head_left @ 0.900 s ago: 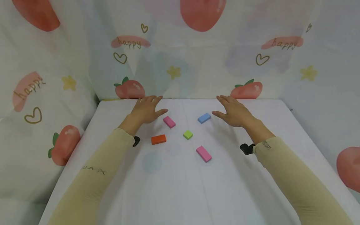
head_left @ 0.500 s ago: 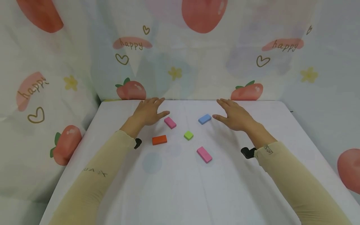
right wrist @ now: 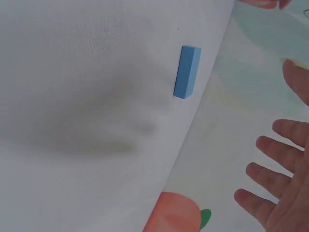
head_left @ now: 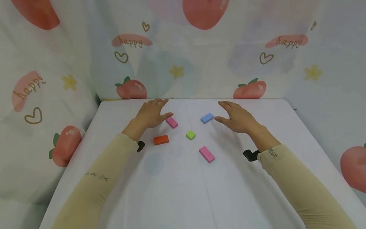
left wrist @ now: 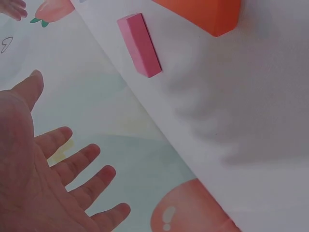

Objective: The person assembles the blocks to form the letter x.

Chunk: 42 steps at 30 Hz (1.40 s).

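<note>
My left hand (head_left: 151, 113) is held out over the far left of the table, fingers spread and holding nothing. Its thumb tip overlaps a pink block (head_left: 172, 122) in the head view; the left wrist view shows that pink block (left wrist: 140, 46) lying apart from the hand. On the other side my right hand (head_left: 238, 117) reaches out the same way, bare of any object. Closest to its thumb lies a blue block (head_left: 207, 118), which the right wrist view also shows apart from the fingers. An orange block (head_left: 161, 140) lies nearer to me, below the left hand.
A small green block (head_left: 190, 135) lies mid-table, with a second pink block (head_left: 207, 154) nearer to me. All rest on a white-covered table (head_left: 166, 197). A printed curtain (head_left: 200, 63) stands along the table's back and sides.
The hands have sunk slightly toward the table relative to its back edge. The view has shifted a little, and the blocks lie where they were.
</note>
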Tool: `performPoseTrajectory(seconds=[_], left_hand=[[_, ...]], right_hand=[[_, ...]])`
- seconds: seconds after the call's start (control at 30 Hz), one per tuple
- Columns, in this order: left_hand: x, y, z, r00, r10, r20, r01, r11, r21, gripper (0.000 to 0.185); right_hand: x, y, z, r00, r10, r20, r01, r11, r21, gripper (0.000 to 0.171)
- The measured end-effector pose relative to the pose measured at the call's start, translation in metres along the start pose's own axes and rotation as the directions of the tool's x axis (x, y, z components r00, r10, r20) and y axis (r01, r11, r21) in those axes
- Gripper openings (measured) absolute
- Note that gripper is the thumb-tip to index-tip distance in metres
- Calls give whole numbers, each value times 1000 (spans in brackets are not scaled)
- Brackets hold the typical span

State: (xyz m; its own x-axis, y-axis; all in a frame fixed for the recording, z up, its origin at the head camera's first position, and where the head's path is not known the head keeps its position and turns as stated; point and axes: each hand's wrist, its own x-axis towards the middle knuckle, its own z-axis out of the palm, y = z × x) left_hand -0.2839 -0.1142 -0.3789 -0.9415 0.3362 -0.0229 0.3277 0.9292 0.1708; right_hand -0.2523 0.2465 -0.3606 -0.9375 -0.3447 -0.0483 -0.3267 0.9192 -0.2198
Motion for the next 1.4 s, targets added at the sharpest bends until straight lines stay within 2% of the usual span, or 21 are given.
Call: performPoseTrajectory(seconds=[0.23,0.5,0.93,1.23,1.4], left_hand=[[0,1,-2,1000,-1,0,1,1000,-7,77],[0,2,1,1000,8,-10,-8,1000,-9,77],[-3,10,6,999,30,-19,-31,999,-39,75],[-7,21,9,999,38,-5,-38,997,-65,75],[-10,26,17,999,38,0,-37,996,-79,76]], right_hand=[[-2,-4,-1,1000,6,-2,-6,1000,10,82],[-3,-7,0,1000,-14,-22,14,1000,26,81],[-7,-12,5,1000,-2,-7,2,998,56,78],[-13,-14,8,1000,1,-15,0,998,59,78],[-22,-19,13,1000,5,-8,-5,997,79,76]])
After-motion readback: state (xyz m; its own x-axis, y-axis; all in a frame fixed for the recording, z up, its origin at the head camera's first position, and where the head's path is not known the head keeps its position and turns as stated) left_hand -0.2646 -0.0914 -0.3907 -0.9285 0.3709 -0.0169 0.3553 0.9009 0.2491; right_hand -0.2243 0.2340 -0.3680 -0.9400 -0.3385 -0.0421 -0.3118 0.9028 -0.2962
